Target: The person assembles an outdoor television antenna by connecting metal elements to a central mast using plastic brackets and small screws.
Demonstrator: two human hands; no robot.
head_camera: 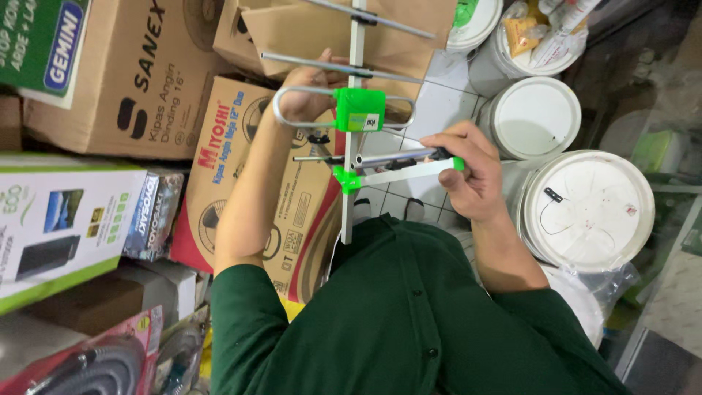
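Both hands were closed on a TV antenna [352, 117] held up in front of the person's chest. Nearest the body, the right hand [468, 172] was wrapped around the side arm [406, 170], a flat grey bar with a green end cap, pinching it together with a thin rod lying along it. Farther out, the left hand [311, 91] was clasped behind the looped metal element [292, 117], fingers curled about a cross rod near the green plastic box [359, 110] on the central boom [356, 44].

Judged by its build, thin tubes on a slim square boom, the antenna was probably light but springy and easy to bend; the bare metal looked smooth and likely to slide in the palm. The green plastic joints and the boom itself seemed the sounder places to grip, while the fine rods would likely kink under a hard squeeze.

Room for moving was tight. Just left of the arms stood stacked cardboard boxes [241, 168], and the far rod tips lay in front of more cartons [409, 36]. To the right, white lidded buckets [589, 212] crowded the tiled floor [446, 102], with a glass edge beyond them. Only a narrow strip of floor showed between boxes and buckets, so the long rods could easily catch on either side.
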